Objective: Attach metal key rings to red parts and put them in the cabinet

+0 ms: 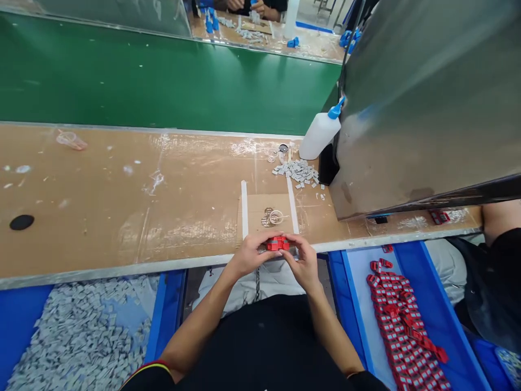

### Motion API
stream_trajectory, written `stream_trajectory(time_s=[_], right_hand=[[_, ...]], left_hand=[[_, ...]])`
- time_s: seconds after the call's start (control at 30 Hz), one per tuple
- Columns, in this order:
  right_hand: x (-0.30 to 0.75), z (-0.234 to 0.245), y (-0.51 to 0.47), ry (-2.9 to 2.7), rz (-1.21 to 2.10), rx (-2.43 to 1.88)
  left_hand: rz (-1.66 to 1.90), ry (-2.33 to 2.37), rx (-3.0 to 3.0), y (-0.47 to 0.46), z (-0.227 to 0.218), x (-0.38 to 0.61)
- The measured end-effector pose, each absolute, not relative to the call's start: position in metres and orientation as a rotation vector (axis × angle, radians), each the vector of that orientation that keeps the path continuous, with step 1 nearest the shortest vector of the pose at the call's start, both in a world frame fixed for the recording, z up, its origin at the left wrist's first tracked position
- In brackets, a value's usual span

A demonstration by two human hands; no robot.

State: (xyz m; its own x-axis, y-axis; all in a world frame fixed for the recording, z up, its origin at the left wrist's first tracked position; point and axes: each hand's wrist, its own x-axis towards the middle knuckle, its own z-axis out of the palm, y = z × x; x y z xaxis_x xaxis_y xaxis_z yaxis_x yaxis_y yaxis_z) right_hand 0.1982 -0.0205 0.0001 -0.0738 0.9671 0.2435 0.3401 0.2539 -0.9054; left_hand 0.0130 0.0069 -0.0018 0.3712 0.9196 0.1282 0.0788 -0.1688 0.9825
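Observation:
My left hand (251, 253) and my right hand (302, 260) meet at the near edge of the brown worktable (122, 206). Both pinch a small red plastic part (277, 244) between their fingertips. Just beyond the hands, small metal rings and a clear round piece (272, 217) lie on a cardboard patch framed by two white tape strips. A heap of small grey pieces (299, 172) lies farther back on the table.
A white squeeze bottle with a blue nozzle (321, 133) leans against a large grey metal housing (427, 98) at right. A blue bin of grey pieces (77, 331) sits low left, a blue bin of red parts (402, 320) low right. A green belt (163, 76) runs behind; another person's arm (499, 217) shows at right.

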Motion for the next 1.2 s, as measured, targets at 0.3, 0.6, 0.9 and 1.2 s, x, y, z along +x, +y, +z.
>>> stream_trajectory(time_s=[0.3, 0.6, 0.9, 1.2], right_hand=[[0.210, 0.017, 0.002, -1.895, 0.977, -1.111], [0.228, 0.032, 0.011, -1.765, 1.319, -1.245], [0.208, 0.018, 0.046, -1.555, 1.159, -1.257], [0.201, 0.020, 0.051, -1.595, 0.847, -1.221]], left_hand=[[1.031, 1.044, 1.597, 0.002, 0.007, 0.015], [1.022, 0.925, 1.683, 0.002, 0.012, 0.014], [1.050, 1.019, 1.773, 0.003, 0.014, 0.016], [1.025, 1.029, 1.675, 0.003, 0.012, 0.013]])
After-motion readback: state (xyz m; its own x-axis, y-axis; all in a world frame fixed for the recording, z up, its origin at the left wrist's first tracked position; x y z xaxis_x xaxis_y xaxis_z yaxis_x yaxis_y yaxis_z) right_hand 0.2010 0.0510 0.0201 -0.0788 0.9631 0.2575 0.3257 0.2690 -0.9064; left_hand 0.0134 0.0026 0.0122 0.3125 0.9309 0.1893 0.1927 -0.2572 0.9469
